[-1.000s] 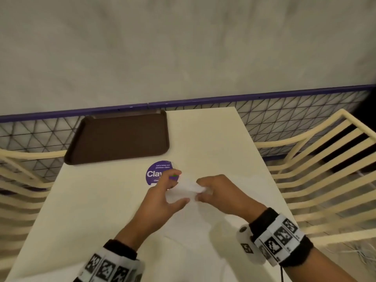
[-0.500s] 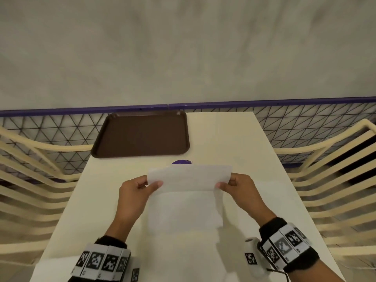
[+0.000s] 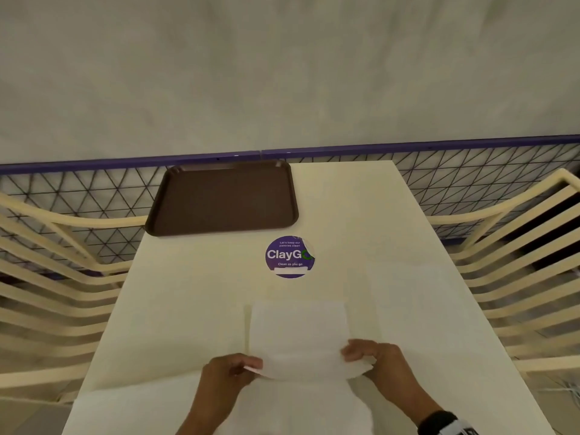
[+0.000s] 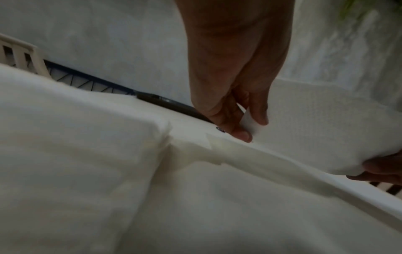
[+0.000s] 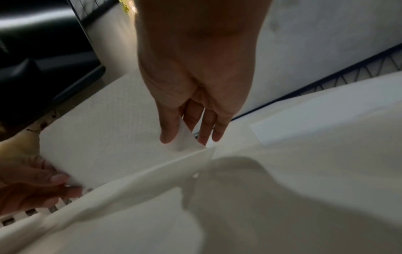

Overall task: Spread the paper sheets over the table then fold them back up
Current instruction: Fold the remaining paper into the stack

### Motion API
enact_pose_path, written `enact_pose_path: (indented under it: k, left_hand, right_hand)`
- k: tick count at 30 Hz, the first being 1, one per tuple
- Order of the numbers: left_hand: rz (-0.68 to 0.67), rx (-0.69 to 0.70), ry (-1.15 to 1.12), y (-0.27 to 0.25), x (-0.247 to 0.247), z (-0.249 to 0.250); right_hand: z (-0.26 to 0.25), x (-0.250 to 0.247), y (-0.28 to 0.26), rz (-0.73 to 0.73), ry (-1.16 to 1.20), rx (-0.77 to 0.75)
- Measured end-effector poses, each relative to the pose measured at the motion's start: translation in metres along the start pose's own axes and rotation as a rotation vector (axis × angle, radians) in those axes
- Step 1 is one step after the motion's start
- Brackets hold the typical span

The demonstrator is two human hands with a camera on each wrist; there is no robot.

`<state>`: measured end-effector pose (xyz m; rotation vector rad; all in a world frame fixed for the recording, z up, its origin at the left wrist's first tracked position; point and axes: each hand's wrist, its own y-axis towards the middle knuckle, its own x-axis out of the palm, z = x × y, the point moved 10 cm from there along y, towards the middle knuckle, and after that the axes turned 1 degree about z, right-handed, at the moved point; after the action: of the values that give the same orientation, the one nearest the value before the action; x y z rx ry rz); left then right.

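Observation:
A white paper sheet (image 3: 298, 334) lies on the cream table (image 3: 194, 309), its near edge lifted. My left hand (image 3: 248, 368) pinches the near left corner of the paper sheet (image 4: 304, 130) between thumb and fingers (image 4: 241, 134). My right hand (image 3: 357, 356) pinches the near right corner of the same sheet (image 5: 108, 137) between thumb and fingers (image 5: 167, 135). A second sheet (image 3: 405, 293) lies flat at the right of the table. More white paper (image 3: 282, 406) lies under my forearms at the near edge.
A brown tray (image 3: 222, 199) sits at the far left of the table. A round purple sticker (image 3: 288, 257) is stuck mid-table. Cream slatted chairs (image 3: 518, 277) stand on both sides. A wire-mesh fence (image 3: 470, 177) and a pale wall lie behind.
My hands went from close together on a small folded piece to wide apart with the sheet opened, then drew it toward me and lowered it onto the table.

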<state>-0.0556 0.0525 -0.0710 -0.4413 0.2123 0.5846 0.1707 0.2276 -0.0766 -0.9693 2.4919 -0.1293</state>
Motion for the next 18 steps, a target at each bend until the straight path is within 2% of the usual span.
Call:
enact_pose_path:
  k: [5, 11, 15, 18]
  left_hand:
    - [0.034, -0.126, 0.036, 0.011, 0.002, -0.031]
    - [0.097, -0.147, 0.159, 0.035, -0.003, -0.033]
    - [0.134, -0.120, 0.283, 0.043, -0.003, -0.027]
    - [0.200, 0.025, 0.407, 0.038, -0.001, -0.009]
  right_hand:
    - [0.011, 0.008, 0.008, 0.024, -0.126, 0.040]
    - [0.005, 0.009, 0.031, 0.117, -0.332, 0.126]
    - [0.006, 0.012, 0.031, 0.153, -0.340, 0.188]
    - [0.007, 0.014, 0.028, 0.169, -0.324, 0.220]
